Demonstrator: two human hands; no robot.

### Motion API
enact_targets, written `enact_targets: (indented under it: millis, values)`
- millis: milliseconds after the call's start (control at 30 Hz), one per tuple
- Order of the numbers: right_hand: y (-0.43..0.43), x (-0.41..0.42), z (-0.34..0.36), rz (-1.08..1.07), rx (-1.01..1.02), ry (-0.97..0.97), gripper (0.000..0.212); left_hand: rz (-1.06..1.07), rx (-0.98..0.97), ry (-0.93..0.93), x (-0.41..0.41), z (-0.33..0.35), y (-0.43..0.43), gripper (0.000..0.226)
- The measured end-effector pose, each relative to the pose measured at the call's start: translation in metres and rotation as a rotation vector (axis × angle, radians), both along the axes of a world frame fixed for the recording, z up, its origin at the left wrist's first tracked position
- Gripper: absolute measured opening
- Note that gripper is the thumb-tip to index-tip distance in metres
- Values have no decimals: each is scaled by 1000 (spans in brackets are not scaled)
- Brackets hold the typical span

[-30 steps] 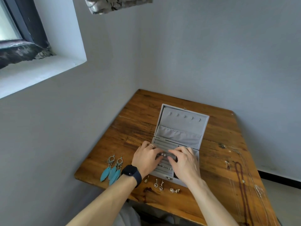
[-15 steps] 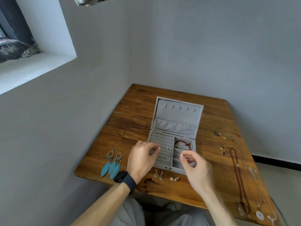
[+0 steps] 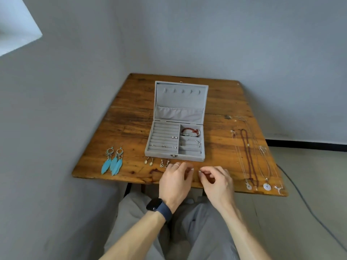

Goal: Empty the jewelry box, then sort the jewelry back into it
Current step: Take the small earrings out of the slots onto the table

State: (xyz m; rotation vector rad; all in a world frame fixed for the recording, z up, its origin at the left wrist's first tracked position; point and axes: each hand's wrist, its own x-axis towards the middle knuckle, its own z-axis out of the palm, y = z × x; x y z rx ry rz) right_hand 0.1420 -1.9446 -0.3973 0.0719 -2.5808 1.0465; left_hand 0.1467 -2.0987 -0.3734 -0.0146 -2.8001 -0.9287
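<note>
grey jewelry box lid up, red bracelet inside, left hand and right hand just in front of it, fingers curled, can't tell if pinching anything

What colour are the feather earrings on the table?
The feather earrings are turquoise blue, clearest in the head view.

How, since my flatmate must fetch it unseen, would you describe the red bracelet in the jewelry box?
On the brown wooden table stands an open grey jewelry box. Its tray has ring rolls on the left and compartments on the right; the red beaded bracelet lies in the right compartment nearest the lid. It is the only red piece inside; everything else looks silvery.
</note>
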Motion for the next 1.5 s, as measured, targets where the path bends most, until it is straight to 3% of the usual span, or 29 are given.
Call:
enact_targets:
  millis: [400, 1233, 1500]
  values:
    - [-2, -11, 3, -21, -71, -163, 15, 71, -54, 11, -6, -8, 15, 25]
    - [3, -1, 5, -5, -87, -183, 22, -26, -22, -32, 3, -1, 0, 28]
    - [3, 8, 25, 124, -128, -129, 17, -75, -85, 87, 4, 18, -37, 28]
